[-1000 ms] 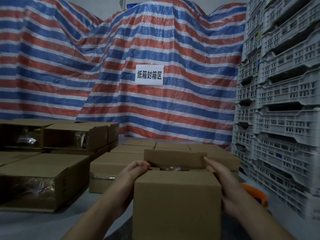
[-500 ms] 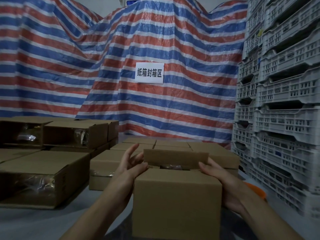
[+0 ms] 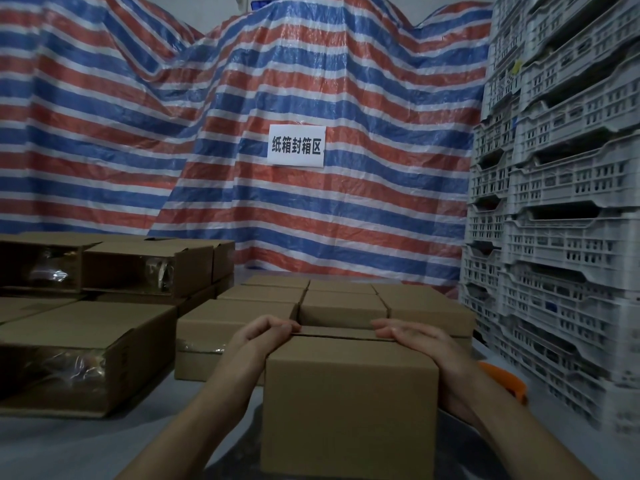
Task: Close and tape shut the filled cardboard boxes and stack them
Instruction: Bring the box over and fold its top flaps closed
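Observation:
A brown cardboard box point(image 3: 349, 403) stands right in front of me on the grey table, its top flaps folded down flat. My left hand point(image 3: 263, 332) lies on the box's top left corner with its fingers curled over the far flap edge. My right hand point(image 3: 415, 341) lies on the top right corner, fingers stretched along the flap and pressing it down. The box's contents are hidden.
Behind it sits a block of closed boxes point(image 3: 343, 299). Open-ended boxes point(image 3: 86, 348) with plastic-wrapped goods lie at the left. White plastic crates point(image 3: 561, 202) are stacked at the right, an orange tool point(image 3: 505, 379) beside them. A striped tarp point(image 3: 242, 98) hangs behind.
The far flap, upright a second ago, has been folded down. Both hands moved from the box's sides up onto its top, and the opening is now covered.

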`<move>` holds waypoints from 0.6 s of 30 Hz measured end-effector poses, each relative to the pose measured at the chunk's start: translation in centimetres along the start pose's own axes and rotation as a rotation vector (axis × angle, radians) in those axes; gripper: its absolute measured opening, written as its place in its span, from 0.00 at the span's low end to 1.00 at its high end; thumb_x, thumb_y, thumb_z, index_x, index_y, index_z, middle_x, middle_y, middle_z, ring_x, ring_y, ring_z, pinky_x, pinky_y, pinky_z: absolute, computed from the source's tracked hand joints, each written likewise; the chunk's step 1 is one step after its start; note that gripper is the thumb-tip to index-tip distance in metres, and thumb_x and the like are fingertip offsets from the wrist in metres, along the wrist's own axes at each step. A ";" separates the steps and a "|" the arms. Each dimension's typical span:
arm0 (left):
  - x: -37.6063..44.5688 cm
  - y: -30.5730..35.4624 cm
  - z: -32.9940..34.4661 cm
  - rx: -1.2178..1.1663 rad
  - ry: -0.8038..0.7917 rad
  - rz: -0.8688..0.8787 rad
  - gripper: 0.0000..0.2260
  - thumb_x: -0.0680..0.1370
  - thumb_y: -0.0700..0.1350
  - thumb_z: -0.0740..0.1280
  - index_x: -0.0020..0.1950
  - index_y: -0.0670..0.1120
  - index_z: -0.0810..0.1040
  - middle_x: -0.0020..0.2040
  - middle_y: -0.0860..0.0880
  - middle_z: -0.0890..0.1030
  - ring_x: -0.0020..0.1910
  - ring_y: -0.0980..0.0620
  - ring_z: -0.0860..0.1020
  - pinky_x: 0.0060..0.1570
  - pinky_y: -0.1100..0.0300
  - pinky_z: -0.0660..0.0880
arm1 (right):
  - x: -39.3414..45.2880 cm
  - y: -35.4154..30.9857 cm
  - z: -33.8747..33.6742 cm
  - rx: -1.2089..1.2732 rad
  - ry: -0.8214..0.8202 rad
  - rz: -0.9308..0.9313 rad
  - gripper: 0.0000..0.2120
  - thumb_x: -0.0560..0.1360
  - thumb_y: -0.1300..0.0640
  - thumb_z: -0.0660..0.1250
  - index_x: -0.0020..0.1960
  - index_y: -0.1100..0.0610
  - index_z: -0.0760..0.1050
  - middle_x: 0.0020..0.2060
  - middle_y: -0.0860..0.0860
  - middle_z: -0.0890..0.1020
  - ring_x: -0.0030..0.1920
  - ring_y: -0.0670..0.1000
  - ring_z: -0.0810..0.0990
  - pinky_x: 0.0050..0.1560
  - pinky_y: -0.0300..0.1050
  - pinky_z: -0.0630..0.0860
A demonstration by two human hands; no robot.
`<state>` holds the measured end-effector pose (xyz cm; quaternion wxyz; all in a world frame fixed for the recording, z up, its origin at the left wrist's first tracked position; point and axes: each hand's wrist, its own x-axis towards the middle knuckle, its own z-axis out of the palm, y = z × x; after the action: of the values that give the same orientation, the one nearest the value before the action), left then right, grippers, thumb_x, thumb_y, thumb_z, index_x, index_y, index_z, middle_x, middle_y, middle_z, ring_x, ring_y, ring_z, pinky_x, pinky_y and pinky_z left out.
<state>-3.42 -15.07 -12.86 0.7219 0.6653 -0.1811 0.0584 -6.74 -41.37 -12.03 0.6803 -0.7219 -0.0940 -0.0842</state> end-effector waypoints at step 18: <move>-0.8 6.3 5.0 1.006 -0.259 0.443 0.14 0.83 0.58 0.53 0.56 0.58 0.76 0.51 0.58 0.78 0.50 0.61 0.76 0.44 0.68 0.67 | -0.2 -0.4 0.2 -0.056 0.013 -0.024 0.17 0.67 0.44 0.72 0.51 0.51 0.87 0.53 0.51 0.86 0.54 0.53 0.85 0.53 0.48 0.81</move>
<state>-7.15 -19.21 -6.97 0.2583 0.8752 -0.3537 0.2057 -7.00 -41.16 -11.74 0.6596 -0.7388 -0.0957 -0.0998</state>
